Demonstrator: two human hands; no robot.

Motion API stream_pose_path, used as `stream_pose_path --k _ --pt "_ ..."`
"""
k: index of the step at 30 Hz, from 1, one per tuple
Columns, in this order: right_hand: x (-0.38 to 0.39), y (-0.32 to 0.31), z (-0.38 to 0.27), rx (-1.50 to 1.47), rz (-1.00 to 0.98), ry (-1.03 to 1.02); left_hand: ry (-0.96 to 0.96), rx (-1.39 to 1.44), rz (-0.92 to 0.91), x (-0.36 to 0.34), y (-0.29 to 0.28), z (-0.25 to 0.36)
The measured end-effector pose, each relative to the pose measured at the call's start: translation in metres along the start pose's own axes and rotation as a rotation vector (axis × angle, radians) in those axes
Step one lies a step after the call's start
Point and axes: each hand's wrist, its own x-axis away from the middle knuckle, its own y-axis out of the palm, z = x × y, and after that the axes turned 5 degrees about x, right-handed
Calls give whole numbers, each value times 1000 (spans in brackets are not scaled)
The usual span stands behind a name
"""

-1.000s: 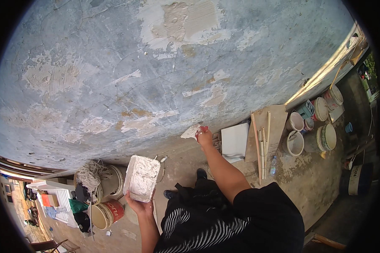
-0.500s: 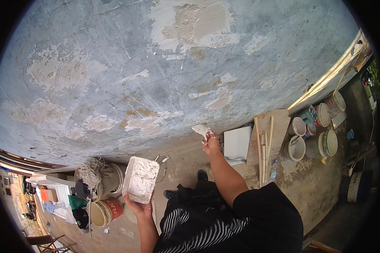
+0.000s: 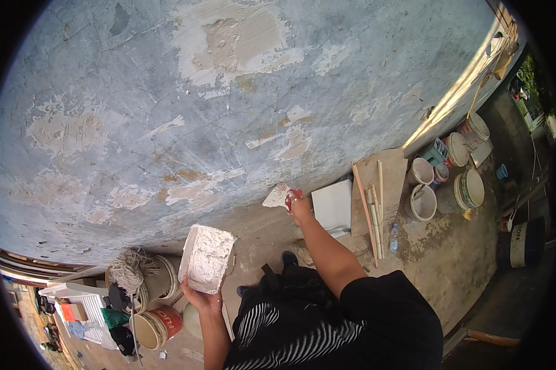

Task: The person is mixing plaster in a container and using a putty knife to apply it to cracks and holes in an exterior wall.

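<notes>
My right hand (image 3: 299,208) grips a putty knife with a red handle (image 3: 293,198). Its broad blade (image 3: 273,196) is smeared with white paste and sits in front of the lower part of the blue-grey, patched wall (image 3: 136,74); I cannot tell whether it touches the wall. In my left hand (image 3: 199,297) is a rectangular white tray (image 3: 205,259) coated inside with thick white paste, held low and left of the knife.
Boards (image 3: 330,208) and long strips (image 3: 373,222) lean at the wall's foot, beside a plastic bottle (image 3: 394,237). Several buckets (image 3: 423,203) stand to the right. On the left are more buckets (image 3: 159,327), a mop head (image 3: 130,271) and a white slatted piece (image 3: 90,308).
My view has shifted, so the wall's patches sit further left. The knife and tray moved slightly left in the picture over the last half second, both still held.
</notes>
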Motion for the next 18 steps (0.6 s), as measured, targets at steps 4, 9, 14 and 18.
stream_pose_path --k 4,9,14,18 --pt "-10 17 9 -115 117 30 8 13 -50 3 -2 2" --pt "-28 -5 26 494 108 -355 46 47 11 11 -7 9" --pt "-11 -1 23 21 28 -45 62 74 67 15 -3 7" --pt "6 3 3 -550 37 182 98 102 68 21 -7 12"
